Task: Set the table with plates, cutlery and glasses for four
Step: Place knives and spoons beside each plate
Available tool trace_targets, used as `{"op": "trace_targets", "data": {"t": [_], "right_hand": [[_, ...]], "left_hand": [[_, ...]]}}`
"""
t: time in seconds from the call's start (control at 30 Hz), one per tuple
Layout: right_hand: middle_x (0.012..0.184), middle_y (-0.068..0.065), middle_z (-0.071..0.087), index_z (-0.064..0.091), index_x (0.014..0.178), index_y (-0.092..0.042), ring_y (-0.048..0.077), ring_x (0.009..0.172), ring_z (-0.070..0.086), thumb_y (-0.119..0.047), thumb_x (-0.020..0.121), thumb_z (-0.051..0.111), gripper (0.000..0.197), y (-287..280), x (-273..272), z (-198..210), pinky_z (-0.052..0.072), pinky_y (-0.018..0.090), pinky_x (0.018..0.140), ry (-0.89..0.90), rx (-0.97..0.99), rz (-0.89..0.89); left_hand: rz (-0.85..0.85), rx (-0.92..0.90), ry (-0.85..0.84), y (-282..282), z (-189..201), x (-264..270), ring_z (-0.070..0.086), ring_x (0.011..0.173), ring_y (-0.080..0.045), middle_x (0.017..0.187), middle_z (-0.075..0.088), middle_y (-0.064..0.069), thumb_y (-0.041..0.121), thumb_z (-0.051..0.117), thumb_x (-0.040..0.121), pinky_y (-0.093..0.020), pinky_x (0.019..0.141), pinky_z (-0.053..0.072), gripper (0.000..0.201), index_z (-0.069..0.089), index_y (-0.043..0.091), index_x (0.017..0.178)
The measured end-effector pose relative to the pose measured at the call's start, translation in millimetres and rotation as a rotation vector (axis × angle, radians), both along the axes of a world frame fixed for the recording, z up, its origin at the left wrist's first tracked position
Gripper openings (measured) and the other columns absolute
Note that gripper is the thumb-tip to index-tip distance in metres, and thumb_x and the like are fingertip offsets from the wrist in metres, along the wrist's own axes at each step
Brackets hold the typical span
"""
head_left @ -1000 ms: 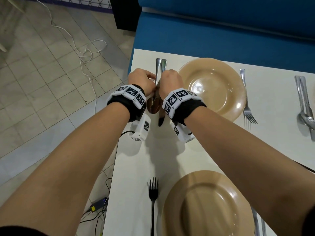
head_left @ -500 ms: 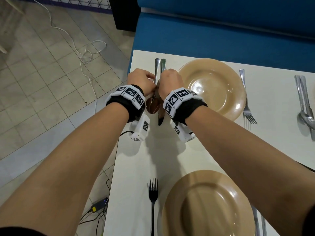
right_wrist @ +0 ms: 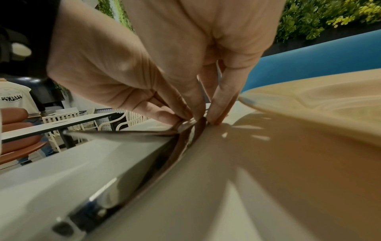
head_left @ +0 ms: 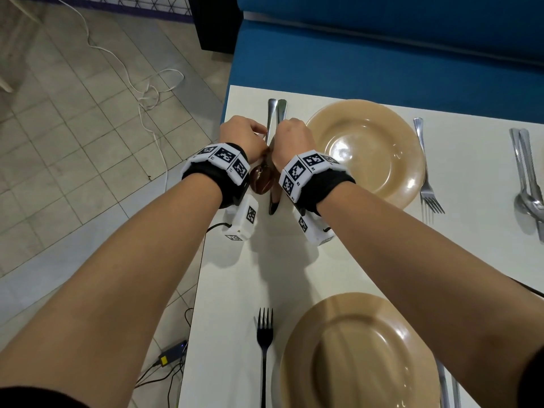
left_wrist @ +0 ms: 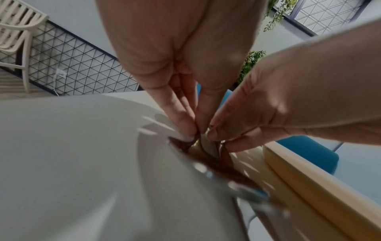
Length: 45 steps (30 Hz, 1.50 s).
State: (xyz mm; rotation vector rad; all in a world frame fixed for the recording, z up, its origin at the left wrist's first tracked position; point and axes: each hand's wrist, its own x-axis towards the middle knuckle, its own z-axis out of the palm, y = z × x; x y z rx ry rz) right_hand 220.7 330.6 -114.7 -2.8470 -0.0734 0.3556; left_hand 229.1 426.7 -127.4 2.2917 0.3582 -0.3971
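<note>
Table [head_left: 259, 275]: white top, carrying two tan plates and several sets of cutlery; a blue bench [head_left: 368, 57] is running along its far edge.
Far plate [head_left: 368, 148]: lying flat near the far edge, nothing resting in its well.
Near plate [head_left: 353, 354]: lying at the near edge, partly hidden under the right forearm; its visible well is holding nothing.
Spoon [head_left: 260, 179]: lying on the table left of the far plate, handle pointing to the bench, bowl toward the viewer.
Knife [head_left: 274, 198]: lying just beside the spoon on the plate side, its dark tip pointing toward the viewer.
Left hand [head_left: 243, 132]: fingers bunching down together, fingertips [left_wrist: 191, 130] pinching the spoon's handle against the table.
Right hand [head_left: 293, 136]: fingertips [right_wrist: 216, 119] coming together low on the table, pinching the knife's handle.
Fork, far setting [head_left: 426, 172]: lying right of the far plate, tines toward the viewer.
Fork, near setting [head_left: 265, 343]: lying left of the near plate, showing dark, tines pointing away.
Far-right cutlery [head_left: 530, 184]: a spoon and another piece lying side by side at the picture's right edge.
Near-right cutlery [head_left: 446, 387]: two handles showing just right of the near plate.
</note>
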Motion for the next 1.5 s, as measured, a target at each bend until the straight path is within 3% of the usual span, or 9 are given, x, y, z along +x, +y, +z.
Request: {"op": "trace_targets", "data": {"t": [0.2,0.37,0.43,0.53,0.7,0.87,1.07,1.37,1.5], "right_hand": [[0.119,0.018,0.057,0.058,0.112,0.000,0.031,0.109,0.057,-0.008,0.094,0.044,0.024,-2,-3,0,0.045,0.032,0.085,-0.002,-0.006,0.012],[0.117,0.015,0.060,0.060,0.110,-0.002,0.029,0.108,0.059,-0.012,0.091,0.052,0.023,-10,-6,8,0.045,0.030,0.082,-0.023,0.014,0.035],[0.122,0.012,0.059,0.060,0.116,-0.005,0.027,0.113,0.057,-0.016,0.090,0.054,0.029,-17,-9,16,0.044,0.029,0.088,-0.046,0.054,0.019],[0.128,0.011,0.056,0.057,0.125,-0.008,0.025,0.119,0.052,-0.022,0.093,0.052,0.036,-36,-17,32,0.040,0.029,0.097,-0.101,0.126,-0.005],[0.141,0.007,0.045,0.044,0.137,-0.010,0.021,0.131,0.042,-0.029,0.091,0.055,0.050,-99,-41,56,0.031,0.027,0.107,-0.129,0.246,-0.134],[0.136,0.009,0.045,0.044,0.134,-0.009,0.023,0.127,0.044,-0.031,0.088,0.059,0.053,-210,-82,71,0.031,0.029,0.106,-0.203,0.353,-0.342],[0.137,0.010,0.047,0.044,0.134,-0.010,0.024,0.126,0.045,-0.035,0.087,0.060,0.056,-404,-150,82,0.034,0.031,0.104,-0.243,0.411,-0.582],[0.141,0.013,0.044,0.037,0.141,-0.009,0.026,0.131,0.043,-0.038,0.085,0.062,0.068,-660,-254,90,0.031,0.033,0.108,-0.266,0.389,-0.919],[0.144,0.012,0.040,0.033,0.142,-0.010,0.026,0.134,0.040,-0.040,0.084,0.064,0.072,-768,-296,73,0.030,0.036,0.112,-0.268,0.396,-1.086]], "left_hand": [[0.003,-0.001,0.011,0,0,-2,0.066,0.098,-0.017,0.108,0.071,-0.004,0.010,0.071,0.077,-0.020,0.080,0.048,0.035,0.069,0.020,0.111],[0.041,0.005,-0.025,-1,4,-9,0.066,0.100,-0.018,0.106,0.071,-0.002,0.015,0.068,0.080,-0.029,0.093,0.051,0.033,0.067,0.019,0.113],[0.056,-0.005,-0.053,-5,8,-14,0.065,0.101,-0.018,0.106,0.069,0.000,0.016,0.067,0.081,-0.029,0.091,0.052,0.034,0.066,0.020,0.115],[0.061,0.010,-0.149,-20,22,-24,0.061,0.103,-0.015,0.112,0.065,0.002,0.020,0.067,0.082,-0.020,0.084,0.044,0.038,0.062,0.020,0.120],[0.052,-0.097,-0.241,-76,55,-43,0.059,0.100,-0.017,0.114,0.061,0.001,0.018,0.065,0.081,-0.024,0.084,0.047,0.045,0.053,0.019,0.124],[-0.055,-0.163,-0.259,-177,86,-70,0.056,0.095,-0.013,0.116,0.058,0.003,0.023,0.065,0.084,-0.021,0.078,0.040,0.047,0.046,0.021,0.128],[-0.179,-0.248,-0.289,-354,106,-126,0.055,0.093,-0.012,0.118,0.058,0.004,0.028,0.064,0.085,-0.023,0.075,0.043,0.048,0.045,0.022,0.128],[-0.450,-0.322,-0.222,-606,114,-190,0.053,0.107,-0.014,0.116,0.053,0.005,0.030,0.070,0.080,-0.024,0.085,0.043,0.061,0.042,0.021,0.134],[-0.566,-0.307,-0.190,-708,105,-213,0.052,0.116,-0.018,0.129,0.052,0.000,0.034,0.071,0.080,-0.026,0.094,0.042,0.066,0.039,0.021,0.136]]}}
